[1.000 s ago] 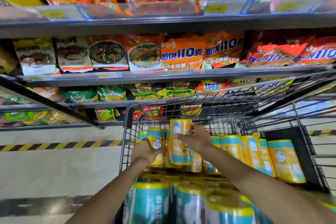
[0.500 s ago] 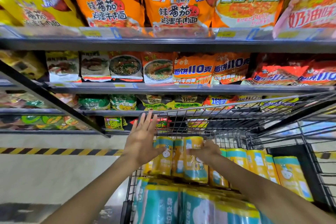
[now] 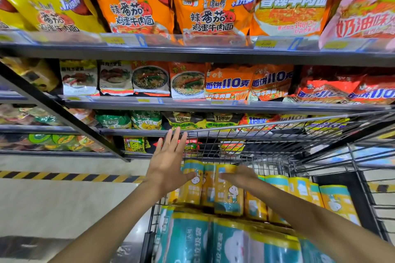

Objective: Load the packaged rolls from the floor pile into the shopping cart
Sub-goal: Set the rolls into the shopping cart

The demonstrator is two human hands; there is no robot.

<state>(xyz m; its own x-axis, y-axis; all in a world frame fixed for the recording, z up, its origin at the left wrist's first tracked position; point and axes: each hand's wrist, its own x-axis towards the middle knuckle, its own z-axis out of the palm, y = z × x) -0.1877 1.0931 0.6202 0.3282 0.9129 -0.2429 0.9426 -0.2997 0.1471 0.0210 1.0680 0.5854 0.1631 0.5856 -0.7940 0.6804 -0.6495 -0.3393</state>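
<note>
While teal-wrapped rolls (image 3: 192,241) fill the near edge of the cart (image 3: 256,128), yellow rolls (image 3: 228,196) stand by its far-left corner. The right hand (image 3: 241,177) lies on one, grip unclear; the left hand (image 3: 168,168) has its fingers spread. The rolls are likely light, soft and slippery; clasp mid-body.

Yellow-orange wrap, teal bands top and bottom, white cartoon figure on the far upright rolls (image 3: 228,190). Teal with a yellow top band and white print on the near packs (image 3: 188,241). Dark grey wire on the shopping cart (image 3: 277,147). Yellow-and-black diagonal stripes on the floor tape (image 3: 64,176) at left. Orange noodle bags (image 3: 136,6) with black characters, a yellow bag (image 3: 49,13) to their left, a pink bag (image 3: 363,17) to the right.
</note>
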